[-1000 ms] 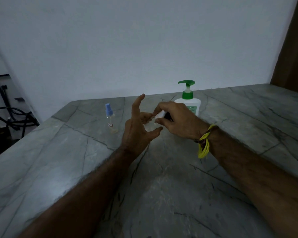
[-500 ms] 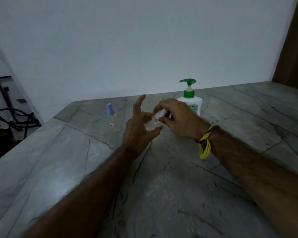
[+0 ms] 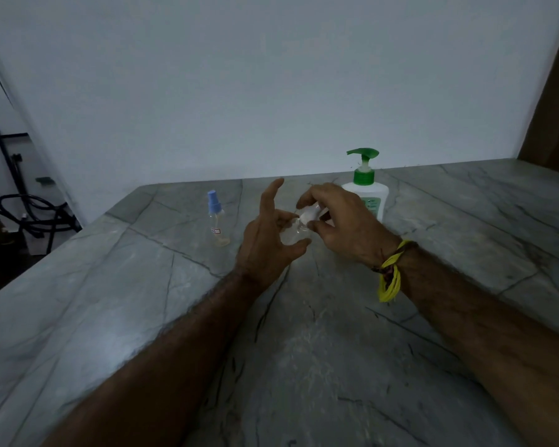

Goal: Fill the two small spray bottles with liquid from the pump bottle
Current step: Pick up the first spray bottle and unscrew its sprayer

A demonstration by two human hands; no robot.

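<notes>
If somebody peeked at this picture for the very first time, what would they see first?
Probably the two hands in the middle: the left hand holds a small clear bottle while the right hand pinches its white spray top. Behind them stands a white pump bottle with a bright green pump. A blue-capped spray bottle stands alone to the left.

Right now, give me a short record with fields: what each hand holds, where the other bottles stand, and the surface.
left hand: grips the small clear spray bottle, index finger raised
right hand: pinches that bottle's white spray cap
blue-capped small clear spray bottle: upright, cap on, left of the hands, untouched
white pump bottle with green pump head: upright behind the right hand
yellow wristband: on right wrist
grey veined stone countertop: bears both standing bottles
</notes>
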